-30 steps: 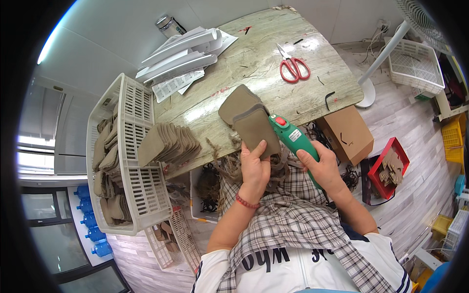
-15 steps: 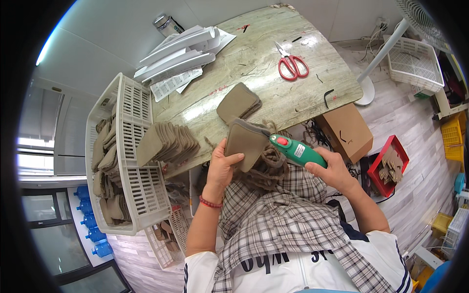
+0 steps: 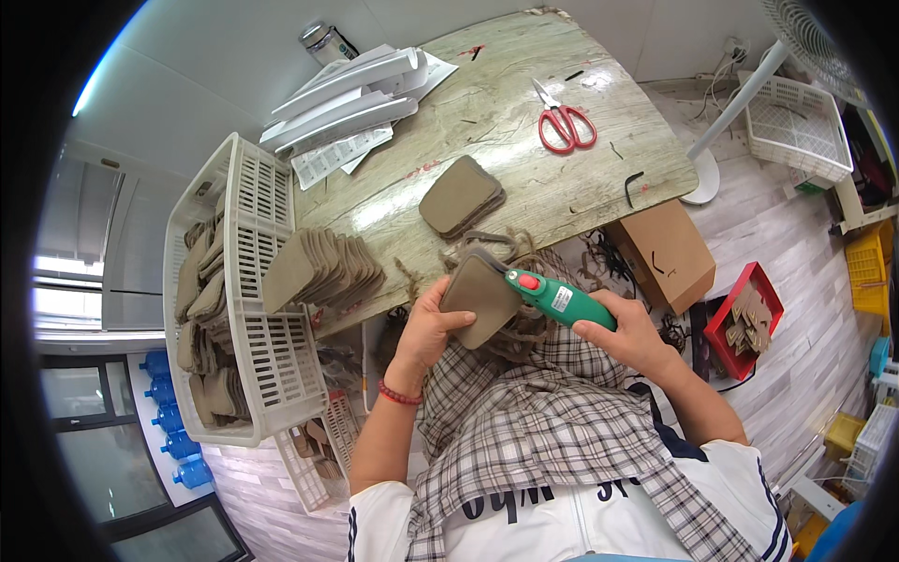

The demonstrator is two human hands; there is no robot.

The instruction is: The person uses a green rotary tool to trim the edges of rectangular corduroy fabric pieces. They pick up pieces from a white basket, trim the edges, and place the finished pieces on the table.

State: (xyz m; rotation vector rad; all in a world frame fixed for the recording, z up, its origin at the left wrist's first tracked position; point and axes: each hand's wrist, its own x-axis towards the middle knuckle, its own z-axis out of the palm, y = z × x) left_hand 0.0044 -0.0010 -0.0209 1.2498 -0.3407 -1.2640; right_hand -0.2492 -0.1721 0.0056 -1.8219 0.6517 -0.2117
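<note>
- Pad (image 3: 479, 296): brown, off the table's near edge, long axis toward it, pinched in left hand (image 3: 429, 328).
- Tool (image 3: 559, 300): green, right hand (image 3: 629, 333) gripping, nose pointing left onto pad.

Both hands (image 3: 433, 328) (image 3: 626, 335) raised, fingers curled.

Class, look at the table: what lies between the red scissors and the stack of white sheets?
In the head view, only bare tabletop separates the red scissors from the white sheets; just small thread scraps lie there.
</note>
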